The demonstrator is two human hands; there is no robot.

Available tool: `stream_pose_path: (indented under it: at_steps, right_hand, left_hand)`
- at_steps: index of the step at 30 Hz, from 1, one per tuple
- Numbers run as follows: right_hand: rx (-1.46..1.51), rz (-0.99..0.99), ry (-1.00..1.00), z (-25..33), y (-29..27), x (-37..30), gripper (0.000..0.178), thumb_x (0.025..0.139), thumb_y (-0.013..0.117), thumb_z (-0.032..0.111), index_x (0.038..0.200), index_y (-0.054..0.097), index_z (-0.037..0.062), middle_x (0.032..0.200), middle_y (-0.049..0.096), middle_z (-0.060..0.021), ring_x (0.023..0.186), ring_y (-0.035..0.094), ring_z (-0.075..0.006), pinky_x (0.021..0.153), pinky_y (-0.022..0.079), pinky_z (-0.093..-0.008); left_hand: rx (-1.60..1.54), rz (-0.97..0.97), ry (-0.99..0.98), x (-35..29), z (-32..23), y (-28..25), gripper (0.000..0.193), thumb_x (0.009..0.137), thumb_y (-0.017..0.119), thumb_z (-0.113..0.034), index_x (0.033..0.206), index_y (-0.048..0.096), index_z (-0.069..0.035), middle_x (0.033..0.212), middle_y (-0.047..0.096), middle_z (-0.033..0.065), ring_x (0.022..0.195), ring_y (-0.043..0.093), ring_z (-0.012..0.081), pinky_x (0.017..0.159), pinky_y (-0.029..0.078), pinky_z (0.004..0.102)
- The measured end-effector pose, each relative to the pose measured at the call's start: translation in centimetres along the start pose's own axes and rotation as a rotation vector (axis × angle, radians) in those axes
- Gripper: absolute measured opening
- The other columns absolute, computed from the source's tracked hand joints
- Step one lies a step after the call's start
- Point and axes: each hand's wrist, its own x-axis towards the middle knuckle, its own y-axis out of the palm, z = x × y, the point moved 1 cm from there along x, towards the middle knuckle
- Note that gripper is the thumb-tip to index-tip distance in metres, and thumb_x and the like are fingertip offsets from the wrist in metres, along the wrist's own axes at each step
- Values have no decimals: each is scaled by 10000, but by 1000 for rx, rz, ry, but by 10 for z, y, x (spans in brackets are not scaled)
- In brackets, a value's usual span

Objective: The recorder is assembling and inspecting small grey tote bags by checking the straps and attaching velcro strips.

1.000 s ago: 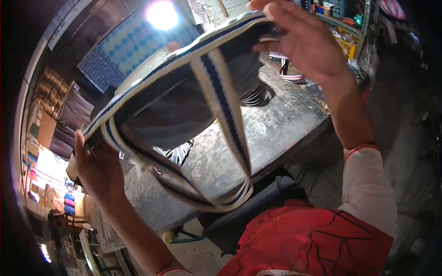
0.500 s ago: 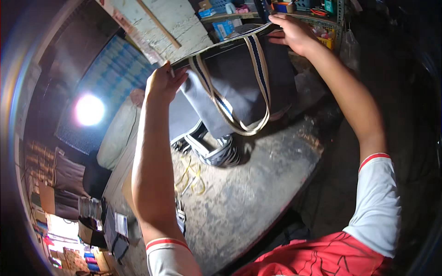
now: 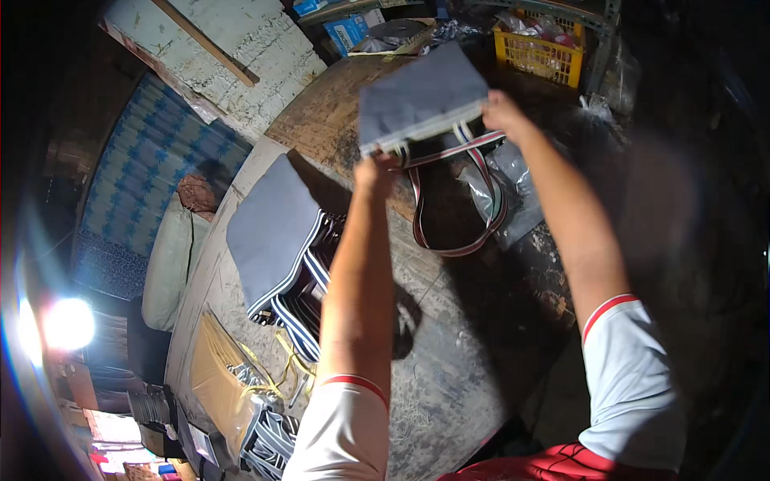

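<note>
A grey fabric tote bag (image 3: 421, 92) is stretched between my hands over the far part of the table, its pale trimmed edge toward me. My left hand (image 3: 375, 170) is closed on the near left corner of that edge. At the right corner, my right hand (image 3: 504, 114) pinches the edge. The striped strap handles (image 3: 461, 250) dangle from the edge on the near side. To the left of my left forearm lies a stack of grey bags (image 3: 269, 220) with striped edges.
A yellow crate (image 3: 539, 58) stands at the far right, and a clear plastic bag (image 3: 520, 188) lies beside the handles. A wrapped tan package (image 3: 223, 353), yellow strips (image 3: 293, 361) and bundled striped straps (image 3: 271, 441) lie on the worn table (image 3: 441, 377) at near left.
The tote bag has been swung over, so its body now lies away from me and its handles hang on my side. Both hands are lower in view, and my view has shifted.
</note>
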Motion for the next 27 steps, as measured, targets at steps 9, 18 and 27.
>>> stream_pose_path:
  at_steps: [9,18,27]
  right_hand:
    - [372,-144,287,25,53,-47,838,810,693,240,1433,172,34,1192,525,-186,932,584,-235,757,514,-331]
    - [334,125,115,56,87,-66,768,715,752,180,1369,376,34,1338,462,-141,1206,448,-243,975,388,-358]
    - [165,39,-175,62,84,-71,1286,656,823,193,1417,-194,-3,1390,432,-176,1239,457,-305,1050,334,-345]
  left_hand:
    - [1342,-371,-114,-38,-5,23,739,693,747,-405,1303,455,-107,1272,541,162,1215,463,345,1002,329,548]
    - [1186,-467,376,-17,-41,32,392,766,638,-189,1127,563,-56,1039,647,194,904,641,324,827,467,491]
    - [93,-37,174,-15,-89,43,649,905,482,-28,1413,80,3,1177,486,243,1018,584,383,826,510,498]
